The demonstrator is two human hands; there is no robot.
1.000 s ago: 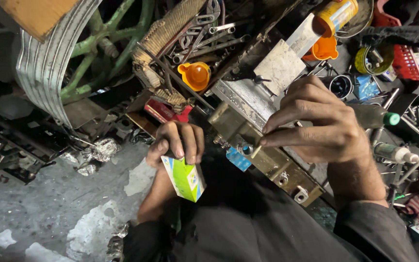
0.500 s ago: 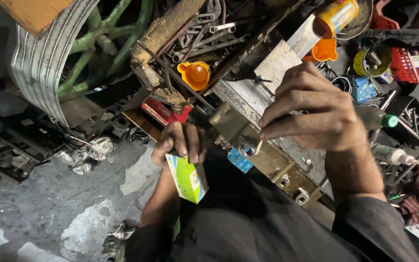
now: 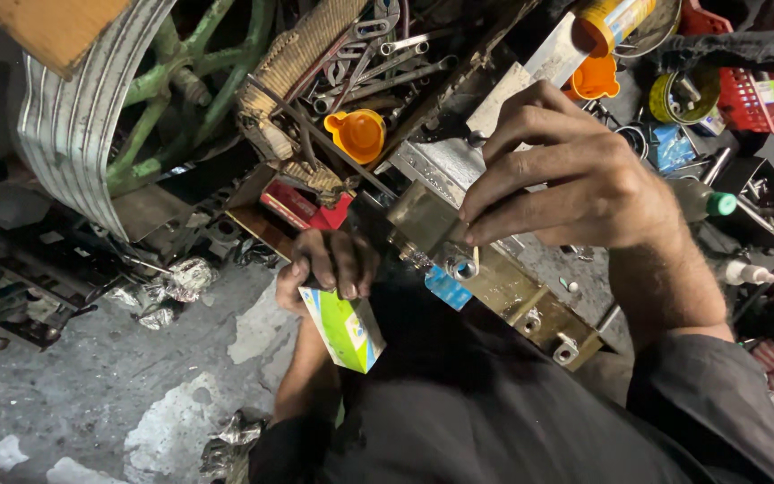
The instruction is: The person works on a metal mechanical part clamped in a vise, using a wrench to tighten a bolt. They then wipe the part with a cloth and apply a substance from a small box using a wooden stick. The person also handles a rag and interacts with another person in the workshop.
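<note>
At frame centre I saw my right hand (image 3: 575, 175) pinching a small part against the brass block (image 3: 494, 278). Lower left of it, my left hand (image 3: 329, 269) gripped a green-and-white carton (image 3: 347, 330).

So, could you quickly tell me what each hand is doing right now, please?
Left hand: closed around a small green and white box.
Right hand: fingertips pinched at the brass-coloured metal block; what they hold cannot be told.
</note>
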